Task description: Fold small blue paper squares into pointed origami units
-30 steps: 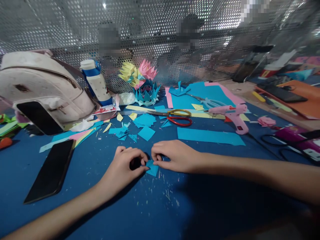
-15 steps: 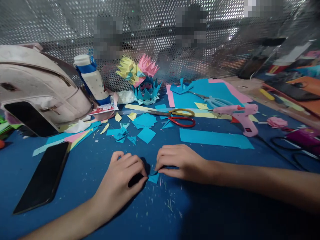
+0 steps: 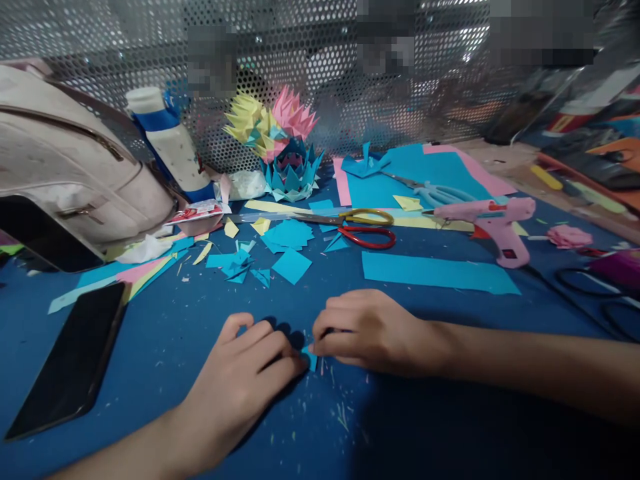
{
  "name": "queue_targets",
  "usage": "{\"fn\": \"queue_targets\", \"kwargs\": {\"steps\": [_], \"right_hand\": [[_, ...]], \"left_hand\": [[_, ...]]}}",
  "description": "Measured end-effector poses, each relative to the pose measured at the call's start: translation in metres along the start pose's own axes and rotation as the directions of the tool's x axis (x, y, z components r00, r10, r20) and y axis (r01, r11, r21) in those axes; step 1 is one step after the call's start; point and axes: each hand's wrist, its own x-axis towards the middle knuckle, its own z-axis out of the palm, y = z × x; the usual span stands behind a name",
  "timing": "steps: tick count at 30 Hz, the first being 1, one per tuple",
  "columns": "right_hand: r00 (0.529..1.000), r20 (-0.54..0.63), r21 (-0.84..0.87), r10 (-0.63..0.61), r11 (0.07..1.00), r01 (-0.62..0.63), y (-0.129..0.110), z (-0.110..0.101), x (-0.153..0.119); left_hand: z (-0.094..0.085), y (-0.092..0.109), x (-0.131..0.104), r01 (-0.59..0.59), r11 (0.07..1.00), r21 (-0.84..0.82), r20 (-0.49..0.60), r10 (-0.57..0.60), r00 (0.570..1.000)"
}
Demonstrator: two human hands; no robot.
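A small folded piece of blue paper point(image 3: 312, 361) lies on the blue tabletop between my hands. The fingers of my left hand point(image 3: 253, 370) press together on its left side and cover part of it. My right hand point(image 3: 373, 331) pinches its upper right edge, with the other fingers curled in. Just beyond them are a blue paper square point(image 3: 293, 266), a stack of blue squares point(image 3: 287, 235) and several small folded blue pieces point(image 3: 237, 265). A long blue paper strip point(image 3: 440, 272) lies past my right hand.
Scissors point(image 3: 367, 238) with red and yellow handles lie behind the scraps. A pink glue gun point(image 3: 505, 227) with a cord is at right. Phones point(image 3: 70, 360), a backpack point(image 3: 75, 160) and a bottle point(image 3: 173, 147) stand left. Folded paper flowers point(image 3: 293, 170) stand by the perforated metal panel.
My left fingers have moved in over the folded blue paper, so less of it shows. My right hand stays pinched at its edge. The camera view has shifted slightly.
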Motion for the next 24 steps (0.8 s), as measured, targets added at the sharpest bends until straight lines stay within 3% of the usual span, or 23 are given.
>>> {"fn": "queue_targets", "kwargs": {"steps": [6,11,17,24], "right_hand": [[0.998,0.046,-0.068,-0.048,0.996,0.051,-0.001,-0.004,0.001],[0.991,0.127,-0.129,-0.029,0.991,0.046,-0.008,-0.015,0.005],[0.982,0.176,-0.187,0.075,0.981,-0.042,-0.013,-0.026,0.002],[0.971,0.217,-0.196,0.099,0.979,-0.057,-0.016,-0.031,0.002]], "left_hand": [[-0.001,0.002,-0.001,-0.048,0.998,0.035,0.017,0.048,0.999],[-0.003,0.018,-0.001,-0.177,0.932,0.315,-0.01,0.19,0.982],[-0.001,0.029,-0.017,-0.168,0.869,0.466,0.102,0.136,0.985],[0.002,0.032,-0.026,-0.137,0.853,0.504,0.121,0.087,0.989]]}}
